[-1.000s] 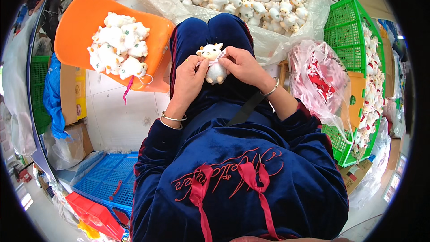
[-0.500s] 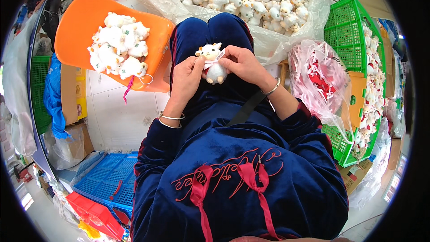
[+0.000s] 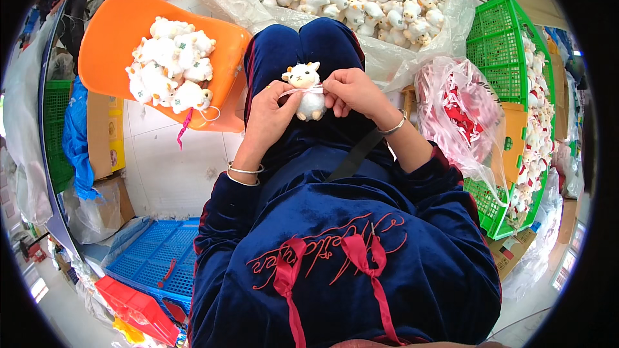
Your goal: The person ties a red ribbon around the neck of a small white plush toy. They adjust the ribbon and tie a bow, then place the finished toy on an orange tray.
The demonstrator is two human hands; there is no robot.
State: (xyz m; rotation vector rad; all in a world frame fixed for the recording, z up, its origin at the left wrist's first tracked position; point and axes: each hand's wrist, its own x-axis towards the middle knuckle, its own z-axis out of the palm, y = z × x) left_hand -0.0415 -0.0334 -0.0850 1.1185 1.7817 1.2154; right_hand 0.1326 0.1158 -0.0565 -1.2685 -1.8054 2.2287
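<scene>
We hold a small white plush lamb [image 3: 308, 90] upright over our lap, just above our dark blue velvet knees [image 3: 309, 45], and we take it as our landmark. It has a rounded cream-white fleecy body, a pale face turned up toward us, small ears poking out at the sides of its head, and a thin pink ribbon [image 3: 303, 91] drawn across its neck. Our left hand [image 3: 271, 113] sits just to the lamb's left, fingers curled and pinched on the ribbon end at the neck, with the thumb against the toy's side. Our right hand [image 3: 354, 90] sits just to the lamb's right, fingers bent closed and pinching the other end of the ribbon, touching the toy's shoulder. Both hands are nearly closed, gripping ribbon and toy between them; a silver bangle [image 3: 245, 171] circles the left wrist and another [image 3: 392, 127] the right. Left of the lamb, an orange plastic chair [image 3: 119, 32] carries a pile of finished white lambs [image 3: 171, 64]. Beyond the lamb, past our knees, a big clear plastic bag [image 3: 387, 58] is heaped with many more of the same toys. To the lamb's right lies a clear bag of red and pink ribbons [image 3: 461, 116], and farther right stands a green plastic crate [image 3: 500, 45]. Below and left of the lamb a blue crate [image 3: 151, 261] rests on the floor.
</scene>
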